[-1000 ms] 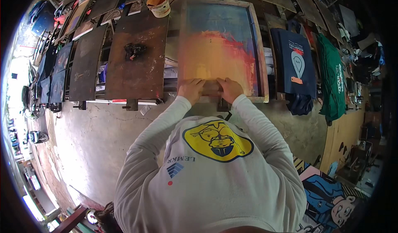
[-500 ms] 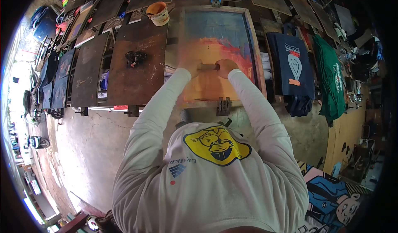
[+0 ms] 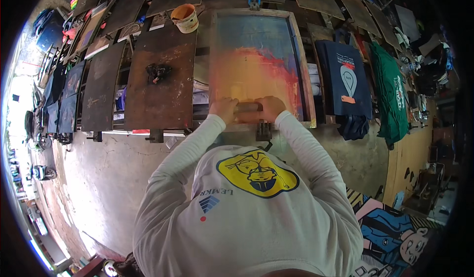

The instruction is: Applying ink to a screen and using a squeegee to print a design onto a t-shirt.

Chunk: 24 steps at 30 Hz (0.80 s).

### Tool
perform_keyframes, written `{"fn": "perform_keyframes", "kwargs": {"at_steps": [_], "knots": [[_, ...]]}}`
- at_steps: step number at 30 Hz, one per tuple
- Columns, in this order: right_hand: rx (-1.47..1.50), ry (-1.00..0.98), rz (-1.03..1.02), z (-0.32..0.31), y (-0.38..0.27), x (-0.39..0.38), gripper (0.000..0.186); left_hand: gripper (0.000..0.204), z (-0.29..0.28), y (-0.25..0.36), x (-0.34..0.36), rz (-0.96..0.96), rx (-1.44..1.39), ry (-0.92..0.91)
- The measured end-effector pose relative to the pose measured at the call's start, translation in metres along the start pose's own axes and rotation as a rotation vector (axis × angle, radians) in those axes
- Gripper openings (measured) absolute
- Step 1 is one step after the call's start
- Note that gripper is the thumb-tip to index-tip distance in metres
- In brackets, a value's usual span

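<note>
A wooden-framed printing screen lies flat in front of me, its mesh smeared with orange and red ink over blue. Both hands grip a squeegee at the near end of the screen. My left hand holds its left end and my right hand its right end, both in long white sleeves. The blade under the hands is hidden.
A brown board with a black lump lies left of the screen, and an orange bucket stands behind it. A navy shirt and a green shirt hang to the right. Concrete floor spreads below left.
Half a second ago the hands and squeegee were farther up the screen. They have come back toward me to its near end, close to where they were a second ago.
</note>
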State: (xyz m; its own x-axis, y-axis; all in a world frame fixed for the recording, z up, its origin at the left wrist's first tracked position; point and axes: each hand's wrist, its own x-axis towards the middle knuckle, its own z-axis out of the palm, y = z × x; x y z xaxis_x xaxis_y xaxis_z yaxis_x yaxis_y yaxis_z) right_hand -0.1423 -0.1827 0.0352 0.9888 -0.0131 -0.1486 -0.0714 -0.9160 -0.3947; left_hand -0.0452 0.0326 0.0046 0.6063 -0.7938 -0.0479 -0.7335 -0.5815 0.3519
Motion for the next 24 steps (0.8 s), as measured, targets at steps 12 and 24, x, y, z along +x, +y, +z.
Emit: {"fn": "perform_keyframes", "kwargs": {"at_steps": [12, 24], "knots": [[-0.106, 0.101, 0.178, 0.001, 0.028, 0.101, 0.024, 0.03, -0.049, -0.045, 0.102, 0.114, 0.06, 0.078], [0.028, 0.118, 0.058, 0.024, 0.003, 0.021, 0.025, 0.025, 0.009, -0.051, 0.03, 0.187, 0.011, 0.117]]}}
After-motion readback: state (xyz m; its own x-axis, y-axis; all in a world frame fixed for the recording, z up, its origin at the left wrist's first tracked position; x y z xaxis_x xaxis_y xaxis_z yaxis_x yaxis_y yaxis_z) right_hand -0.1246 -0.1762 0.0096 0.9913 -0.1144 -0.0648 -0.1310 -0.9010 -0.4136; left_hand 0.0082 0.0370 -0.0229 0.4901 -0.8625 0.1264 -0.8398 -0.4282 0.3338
